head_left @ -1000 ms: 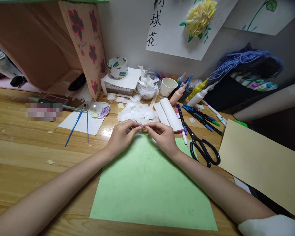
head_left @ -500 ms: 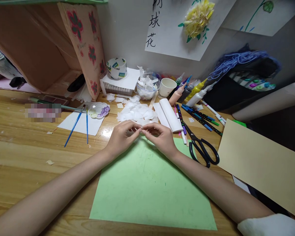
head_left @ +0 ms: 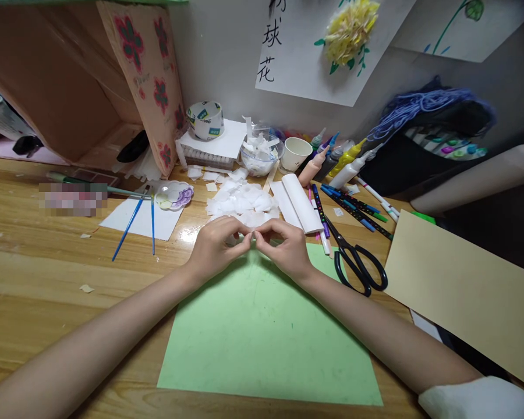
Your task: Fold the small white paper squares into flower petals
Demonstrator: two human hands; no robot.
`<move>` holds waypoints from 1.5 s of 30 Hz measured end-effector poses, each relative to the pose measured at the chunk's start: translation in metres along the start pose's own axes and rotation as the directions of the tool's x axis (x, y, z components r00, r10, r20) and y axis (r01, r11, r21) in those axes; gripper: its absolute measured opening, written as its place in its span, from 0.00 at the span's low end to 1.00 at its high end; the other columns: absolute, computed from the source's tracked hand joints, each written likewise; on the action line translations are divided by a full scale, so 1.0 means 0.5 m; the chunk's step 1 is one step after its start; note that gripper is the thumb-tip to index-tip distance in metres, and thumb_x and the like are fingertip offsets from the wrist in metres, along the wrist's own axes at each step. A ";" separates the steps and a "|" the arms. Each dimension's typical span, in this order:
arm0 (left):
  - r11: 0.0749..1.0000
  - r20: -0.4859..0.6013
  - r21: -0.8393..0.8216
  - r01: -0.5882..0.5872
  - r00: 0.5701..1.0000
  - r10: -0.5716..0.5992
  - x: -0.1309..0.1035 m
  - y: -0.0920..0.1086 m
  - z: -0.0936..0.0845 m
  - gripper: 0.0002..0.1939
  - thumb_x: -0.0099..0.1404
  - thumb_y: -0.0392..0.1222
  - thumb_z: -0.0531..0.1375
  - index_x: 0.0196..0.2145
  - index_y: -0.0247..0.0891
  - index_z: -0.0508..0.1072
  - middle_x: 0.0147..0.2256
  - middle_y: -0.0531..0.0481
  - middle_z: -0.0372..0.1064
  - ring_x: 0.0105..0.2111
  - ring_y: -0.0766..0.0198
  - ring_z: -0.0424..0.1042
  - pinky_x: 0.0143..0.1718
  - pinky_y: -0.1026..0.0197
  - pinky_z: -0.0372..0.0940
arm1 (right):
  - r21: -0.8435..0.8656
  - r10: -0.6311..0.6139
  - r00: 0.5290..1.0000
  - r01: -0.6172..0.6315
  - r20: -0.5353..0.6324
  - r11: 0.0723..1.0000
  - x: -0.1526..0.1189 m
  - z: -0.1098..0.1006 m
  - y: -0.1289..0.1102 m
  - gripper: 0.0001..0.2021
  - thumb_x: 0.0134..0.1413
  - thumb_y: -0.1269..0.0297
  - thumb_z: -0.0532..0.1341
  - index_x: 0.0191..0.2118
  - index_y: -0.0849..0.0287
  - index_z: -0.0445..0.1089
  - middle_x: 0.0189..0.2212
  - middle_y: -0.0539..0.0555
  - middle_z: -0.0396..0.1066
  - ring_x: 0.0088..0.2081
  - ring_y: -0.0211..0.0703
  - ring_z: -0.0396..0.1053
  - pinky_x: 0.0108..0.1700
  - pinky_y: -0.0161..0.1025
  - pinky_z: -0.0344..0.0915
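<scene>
My left hand [head_left: 216,247] and my right hand [head_left: 286,247] meet fingertip to fingertip above the far edge of a green sheet of paper [head_left: 266,337]. Both are closed in a pinch, thumbs against forefingers. Whatever lies between the fingertips is too small and covered to make out. Just beyond the fingers is a heap of torn white paper pieces [head_left: 242,198]. Near my right hand lie a rolled white paper [head_left: 302,203] and black-handled scissors [head_left: 358,265].
Behind the heap stand a bowl of paper scraps [head_left: 259,157], a paper cup [head_left: 296,154] and several paint bottles [head_left: 314,167]. Markers [head_left: 358,209] lie at right beside a tan board [head_left: 467,291]. Paintbrushes [head_left: 128,228] and a flower-shaped palette [head_left: 173,196] are at left.
The hands keep the same pinch, with the fingertips shifting only slightly against each other. The whole view has moved a little; nothing else differs.
</scene>
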State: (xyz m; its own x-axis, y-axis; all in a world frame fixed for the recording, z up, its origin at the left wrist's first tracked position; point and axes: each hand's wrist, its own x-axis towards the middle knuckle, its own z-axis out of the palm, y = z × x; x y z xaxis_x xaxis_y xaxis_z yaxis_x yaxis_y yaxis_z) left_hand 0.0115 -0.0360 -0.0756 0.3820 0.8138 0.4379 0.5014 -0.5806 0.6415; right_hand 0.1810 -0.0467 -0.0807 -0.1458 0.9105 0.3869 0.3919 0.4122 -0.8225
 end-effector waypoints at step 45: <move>0.994 0.031 -0.013 0.110 0.994 -0.110 0.006 0.008 -0.004 0.05 0.62 0.39 0.55 0.30 0.37 0.69 0.28 0.51 0.68 0.29 0.66 0.65 0.32 0.63 0.60 | -0.026 -0.009 1.000 0.008 -0.017 1.000 -0.001 0.001 -0.003 0.03 0.52 0.66 0.60 0.31 0.56 0.72 0.28 0.52 0.73 0.30 0.40 0.69 0.32 0.38 0.67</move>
State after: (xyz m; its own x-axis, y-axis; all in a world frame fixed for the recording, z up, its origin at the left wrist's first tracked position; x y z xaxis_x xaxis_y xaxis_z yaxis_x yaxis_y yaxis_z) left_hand 0.0133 -0.0359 -0.0704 0.3484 0.8713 0.3455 0.5299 -0.4872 0.6942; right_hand 0.1798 -0.0478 -0.0798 -0.1339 0.9063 0.4009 0.4147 0.4186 -0.8080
